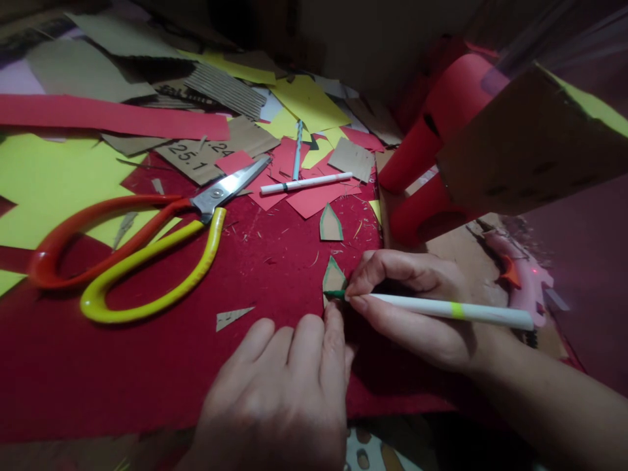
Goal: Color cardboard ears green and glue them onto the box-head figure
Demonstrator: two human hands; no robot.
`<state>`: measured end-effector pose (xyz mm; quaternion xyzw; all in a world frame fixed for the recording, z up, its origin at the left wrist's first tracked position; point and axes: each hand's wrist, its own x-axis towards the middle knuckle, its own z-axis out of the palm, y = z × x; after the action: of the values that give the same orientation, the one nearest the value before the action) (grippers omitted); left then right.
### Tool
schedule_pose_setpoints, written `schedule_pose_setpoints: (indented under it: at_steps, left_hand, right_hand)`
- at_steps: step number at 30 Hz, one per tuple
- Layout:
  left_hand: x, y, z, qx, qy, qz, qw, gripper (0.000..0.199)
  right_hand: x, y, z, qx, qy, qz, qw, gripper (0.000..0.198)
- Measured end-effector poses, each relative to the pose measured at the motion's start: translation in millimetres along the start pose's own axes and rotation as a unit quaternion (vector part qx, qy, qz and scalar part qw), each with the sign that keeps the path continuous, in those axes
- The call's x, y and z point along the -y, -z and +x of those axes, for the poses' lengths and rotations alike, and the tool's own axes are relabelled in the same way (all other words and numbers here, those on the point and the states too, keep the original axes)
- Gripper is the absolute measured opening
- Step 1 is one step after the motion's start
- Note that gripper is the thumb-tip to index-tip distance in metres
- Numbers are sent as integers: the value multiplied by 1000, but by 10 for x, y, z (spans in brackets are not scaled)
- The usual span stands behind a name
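Your right hand [432, 337] pinches a green marker [422, 305] with its tip on the lower cardboard piece [334, 277], which lies just beyond the fingertips of your left hand [282, 379], its fingers close together; whether they grip, you cannot tell. Green lines its pointed top; the covered lower edge probably remains, while the upper cardboard piece [331, 224] looks finished.

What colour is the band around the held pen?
The band is yellow-green; the head view shows it.
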<state>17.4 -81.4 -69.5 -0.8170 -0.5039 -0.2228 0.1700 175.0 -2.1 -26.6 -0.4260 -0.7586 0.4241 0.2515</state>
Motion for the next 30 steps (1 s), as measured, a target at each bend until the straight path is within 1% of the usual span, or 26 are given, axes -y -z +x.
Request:
schedule_pose_setpoints:
  at_steps: [4,7,11,16,19,21,23,27,30]
  left_hand:
    - [15,0,18,-4,-10,-6,1000,27]
    - [-3,8,21,-1,0,-6,1000,28]
    - [-24,7,5,4,9,-14,1000,24]
    - [-10,1,2,12,2,-10,1000,27]
    - [-9,14,12,11,9,-8,1000,27]
    - [-14,18,24,6,13,-11,1000,26]
    - [-21,11,35,2,11,-13,1000,25]
    - [-27,-18,42,5,11,-10,1000,26]
    - [-22,-17,28,4,7,-10,1000,27]
  right_hand:
    - [11,12,10,-5,-20,9,1000,11]
    - [-7,11,9,-7,-4,8,1000,9]
    - [-14,9,3,9,15,0,1000,10]
    - [2,1,13,-6,-20,1,1000,10]
    - [-17,-8,12,-14,1,-3,1000,9]
    - [-30,-7,8,-9,23,-3,1000,10]
    - [-33,-2,5,1,30,-4,1000,10]
    - [-22,3,7,1,-7,-7,1000,11]
    - [-24,-1,10,-6,-1,6,1000,9]
